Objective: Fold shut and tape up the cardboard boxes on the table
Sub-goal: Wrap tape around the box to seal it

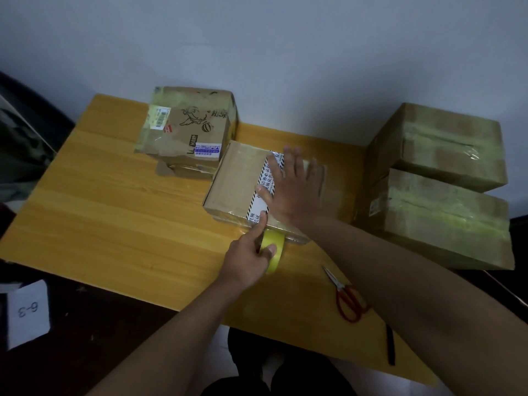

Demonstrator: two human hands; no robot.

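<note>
Flat brown cardboard box looks light, stiff; right hand presses lid with fingers spread, left hand pinches yellow tape roll at near edge.

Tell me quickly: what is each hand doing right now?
Left hand: grips the yellow tape roll.
Right hand: open, fingers flat on the middle box.

Yellow tape roll, red-handled scissors, brown box with black-striped label, orange wooden table.
</note>
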